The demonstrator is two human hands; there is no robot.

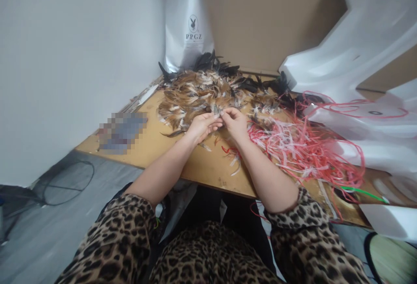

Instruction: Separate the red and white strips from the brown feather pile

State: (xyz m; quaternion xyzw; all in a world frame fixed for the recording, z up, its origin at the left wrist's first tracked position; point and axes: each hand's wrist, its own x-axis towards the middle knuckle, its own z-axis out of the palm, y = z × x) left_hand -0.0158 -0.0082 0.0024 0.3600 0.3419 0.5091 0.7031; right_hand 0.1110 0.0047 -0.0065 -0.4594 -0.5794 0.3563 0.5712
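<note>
- Left hand (206, 127) and right hand (234, 123): thumbs and forefingers pinched closed, tips meeting on a small greyish piece (215, 110), too blurred to identify.
- Yellow-brown wooden table (163, 149) under both hands; a few loose feathers lie near its front edge.
- Tangled heap of red and white strips (289, 145) right of the right forearm.
- Heap of brown, cream-flecked feathers (195, 95) directly beyond the fingertips, its near edge partly hidden by the hands.
- Silver-white printed bag (185, 19) behind the heap.
</note>
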